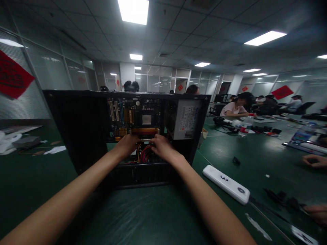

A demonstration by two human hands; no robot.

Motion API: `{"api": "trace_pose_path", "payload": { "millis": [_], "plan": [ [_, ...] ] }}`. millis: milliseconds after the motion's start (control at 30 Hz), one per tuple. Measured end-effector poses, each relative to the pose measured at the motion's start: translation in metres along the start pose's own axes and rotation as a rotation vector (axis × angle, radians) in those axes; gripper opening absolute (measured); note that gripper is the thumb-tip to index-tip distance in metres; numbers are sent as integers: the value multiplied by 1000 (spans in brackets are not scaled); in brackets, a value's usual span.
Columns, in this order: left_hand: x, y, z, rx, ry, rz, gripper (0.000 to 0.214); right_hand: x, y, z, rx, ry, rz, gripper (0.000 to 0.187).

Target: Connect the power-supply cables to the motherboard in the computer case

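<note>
An open black computer case (135,175) stands on the table in front of me, its inside facing me. Inside are a motherboard (150,114) with orange slots and a silver power supply (187,119) at the upper right. My left hand (129,144) and my right hand (162,146) reach in at the board's lower edge, fingers bent. Between their fingertips shows a thin pale strip (145,139) with the look of a memory stick, lying along the orange slots. Red and yellow cables (145,153) hang just below. The fingertips are partly hidden.
A white power strip (226,183) lies right of the case, near black cables (281,197). Further back stands a bottle (246,125). Another person's hand (315,160) shows at the right edge. Papers and a grey box (27,142) lie on the left.
</note>
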State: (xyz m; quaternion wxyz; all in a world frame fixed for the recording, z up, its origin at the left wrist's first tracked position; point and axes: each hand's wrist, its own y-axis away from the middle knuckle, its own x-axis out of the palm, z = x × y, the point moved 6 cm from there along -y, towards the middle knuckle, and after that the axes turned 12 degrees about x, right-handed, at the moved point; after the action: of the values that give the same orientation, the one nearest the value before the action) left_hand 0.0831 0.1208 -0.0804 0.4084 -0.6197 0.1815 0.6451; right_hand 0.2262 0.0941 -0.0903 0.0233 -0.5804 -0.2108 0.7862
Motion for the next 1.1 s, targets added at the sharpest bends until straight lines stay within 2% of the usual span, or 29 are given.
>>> {"api": "trace_pose_path", "payload": {
  "millis": [500,667,767,933,1100],
  "plan": [
    [-4,2,11,-142,178,-183,24,2,-2,-2,-12,-9,-32,26],
    [1,-2,8,-58,50,-65,26,2,-2,-1,-13,1,-4,26],
    [4,-3,6,-52,4,-6,30,2,-2,-1,-19,2,-15,26],
    [2,-2,1,-75,53,-24,29,3,-1,-1,-26,4,-30,25],
    [8,-2,10,-173,114,-48,23,1,0,1,-30,-8,-31,25]
  ]
}}
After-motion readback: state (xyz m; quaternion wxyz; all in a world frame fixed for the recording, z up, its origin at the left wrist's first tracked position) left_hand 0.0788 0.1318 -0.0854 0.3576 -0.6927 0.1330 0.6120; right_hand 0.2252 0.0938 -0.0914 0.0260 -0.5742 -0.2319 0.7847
